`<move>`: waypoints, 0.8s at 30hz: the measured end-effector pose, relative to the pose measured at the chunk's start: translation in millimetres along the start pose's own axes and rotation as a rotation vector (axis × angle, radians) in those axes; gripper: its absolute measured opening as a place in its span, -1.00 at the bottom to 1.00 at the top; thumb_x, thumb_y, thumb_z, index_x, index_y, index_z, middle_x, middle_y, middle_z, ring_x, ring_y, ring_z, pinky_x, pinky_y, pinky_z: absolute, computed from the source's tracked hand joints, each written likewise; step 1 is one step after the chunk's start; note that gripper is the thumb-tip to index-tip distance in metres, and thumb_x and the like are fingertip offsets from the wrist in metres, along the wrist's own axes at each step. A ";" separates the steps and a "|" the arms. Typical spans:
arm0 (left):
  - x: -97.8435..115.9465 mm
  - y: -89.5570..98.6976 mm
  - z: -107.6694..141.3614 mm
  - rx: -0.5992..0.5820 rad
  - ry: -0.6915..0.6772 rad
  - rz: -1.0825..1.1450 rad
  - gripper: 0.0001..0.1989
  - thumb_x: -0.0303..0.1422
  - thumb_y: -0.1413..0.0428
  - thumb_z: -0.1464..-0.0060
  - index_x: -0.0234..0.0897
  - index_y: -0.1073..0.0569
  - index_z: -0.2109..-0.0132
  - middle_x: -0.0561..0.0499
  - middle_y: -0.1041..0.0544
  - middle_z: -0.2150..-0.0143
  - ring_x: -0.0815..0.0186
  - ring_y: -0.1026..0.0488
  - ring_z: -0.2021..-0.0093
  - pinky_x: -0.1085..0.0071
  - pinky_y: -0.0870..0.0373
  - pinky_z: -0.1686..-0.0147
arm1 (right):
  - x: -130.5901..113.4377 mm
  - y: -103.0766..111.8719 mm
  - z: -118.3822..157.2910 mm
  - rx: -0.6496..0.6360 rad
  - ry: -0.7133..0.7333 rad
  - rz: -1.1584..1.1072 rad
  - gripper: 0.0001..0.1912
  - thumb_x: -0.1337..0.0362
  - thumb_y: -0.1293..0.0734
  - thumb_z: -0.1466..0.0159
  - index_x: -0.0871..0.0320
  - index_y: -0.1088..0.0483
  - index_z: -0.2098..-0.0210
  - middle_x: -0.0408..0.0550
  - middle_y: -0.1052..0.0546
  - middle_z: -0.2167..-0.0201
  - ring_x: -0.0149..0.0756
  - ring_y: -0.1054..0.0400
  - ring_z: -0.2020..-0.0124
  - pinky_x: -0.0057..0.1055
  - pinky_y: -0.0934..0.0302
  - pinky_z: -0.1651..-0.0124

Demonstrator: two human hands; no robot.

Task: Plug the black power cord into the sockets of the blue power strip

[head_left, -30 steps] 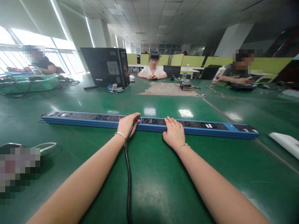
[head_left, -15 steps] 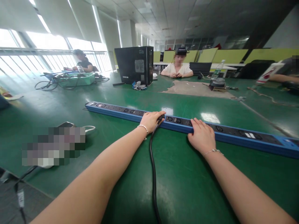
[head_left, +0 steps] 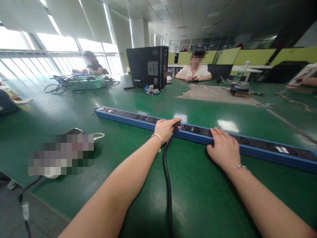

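Note:
A long blue power strip point(head_left: 200, 134) with a black socket face lies across the green table. My left hand point(head_left: 165, 129) is closed round a black plug point(head_left: 176, 125) at the strip's middle; the fingers partly hide the plug. From it a black cable point(head_left: 168, 178) runs down toward the near edge of the view. Farther right, my right hand point(head_left: 225, 147) grips the strip, its fingers over the top and its thumb at the near side.
Beyond the strip stand a black computer case point(head_left: 148, 67), gloves point(head_left: 152, 90) and a green basket point(head_left: 90, 82) with cables. A blurred-out object point(head_left: 61, 153) lies at the left. A person point(head_left: 193, 71) sits across the green table point(head_left: 138, 211).
The whole view has shifted, so the strip and both hands appear farther right. My left hand stays at the plug and my right hand stays on the strip.

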State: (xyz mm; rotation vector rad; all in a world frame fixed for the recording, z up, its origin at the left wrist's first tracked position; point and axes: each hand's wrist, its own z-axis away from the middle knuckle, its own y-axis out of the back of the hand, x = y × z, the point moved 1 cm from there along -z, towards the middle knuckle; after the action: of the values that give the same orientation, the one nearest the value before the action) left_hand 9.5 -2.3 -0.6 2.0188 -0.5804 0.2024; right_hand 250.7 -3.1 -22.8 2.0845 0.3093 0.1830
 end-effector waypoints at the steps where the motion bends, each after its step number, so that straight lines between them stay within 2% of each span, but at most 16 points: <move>1: 0.4 2.2 -1.3 0.030 0.038 0.048 -0.66 -0.17 0.03 -0.15 -0.02 -0.33 -0.07 0.10 -0.56 0.15 0.34 -0.47 0.17 0.39 -0.27 0.06 | -0.6 0.8 0.3 -0.004 -0.001 -0.004 -0.41 0.34 -0.16 -0.09 0.26 -0.20 -0.14 0.11 -0.29 -0.16 -0.09 -0.13 -0.17 -0.13 0.01 -0.15; 3: 1.7 6.7 -3.9 0.139 0.139 0.160 -0.62 -0.18 0.08 -0.18 -0.07 -0.28 -0.12 0.07 -0.54 0.11 0.32 -0.48 0.18 0.41 -0.33 0.15 | -1.9 2.8 0.8 -0.003 -0.012 -0.011 -0.40 0.35 -0.16 -0.09 0.25 -0.20 -0.14 0.09 -0.28 -0.17 -0.10 -0.12 -0.18 -0.14 0.03 -0.16; 5: 5.1 8.4 -6.3 0.156 0.176 0.210 -0.60 -0.15 0.06 -0.16 -0.05 -0.28 -0.13 0.07 -0.54 0.10 0.29 -0.48 0.19 0.39 -0.36 0.18 | -2.9 4.3 0.9 -0.005 -0.018 -0.026 -0.40 0.37 -0.16 -0.08 0.26 -0.20 -0.15 0.08 -0.28 -0.18 -0.13 -0.11 -0.19 -0.15 0.04 -0.17; 11: 31.1 -0.2 -8.5 0.034 0.034 0.228 -0.61 -0.16 -0.01 -0.11 -0.01 -0.33 -0.09 0.07 -0.51 0.01 0.26 -0.44 0.03 0.35 -0.31 0.01 | -0.8 5.4 -0.6 0.008 -0.051 -0.124 -0.41 0.46 -0.15 -0.06 0.22 -0.26 -0.12 0.02 -0.31 -0.16 -0.20 -0.14 -0.18 -0.21 0.02 -0.17; 16: 63.8 -20.1 -17.1 -0.033 -0.043 0.208 -0.63 -0.25 0.01 -0.14 -0.03 -0.30 -0.11 0.07 -0.50 0.00 0.30 -0.45 0.05 0.39 -0.32 0.01 | 1.3 5.9 -0.4 0.028 -0.074 -0.173 -0.42 0.49 -0.14 -0.07 0.23 -0.27 -0.10 0.00 -0.33 -0.14 -0.24 -0.14 -0.18 -0.25 0.03 -0.18; 20: 87.1 -36.7 -27.9 -0.119 -0.103 0.123 -0.64 -0.29 0.04 -0.15 -0.09 -0.30 -0.11 0.02 -0.50 0.00 0.28 -0.44 0.03 0.38 -0.33 0.04 | 4.0 6.1 0.2 0.044 -0.157 -0.164 -0.43 0.48 -0.14 -0.07 0.27 -0.27 -0.10 0.03 -0.33 -0.14 -0.19 -0.11 -0.19 -0.21 0.07 -0.18; 24: 99.4 -41.4 -33.0 -0.165 -0.144 -0.028 -0.66 -0.27 0.06 -0.16 -0.08 -0.31 -0.09 -0.02 -0.52 0.05 0.24 -0.47 0.09 0.32 -0.33 0.09 | 4.8 6.6 0.5 0.049 -0.182 -0.182 -0.44 0.48 -0.14 -0.07 0.25 -0.28 -0.09 0.03 -0.33 -0.14 -0.19 -0.10 -0.19 -0.18 0.09 -0.18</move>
State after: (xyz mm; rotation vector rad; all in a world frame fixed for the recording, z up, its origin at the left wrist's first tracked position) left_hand 119.2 11.2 20.9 1.8895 -0.6373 -0.0085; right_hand 256.5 -5.3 -17.4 2.0902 0.3924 -0.1239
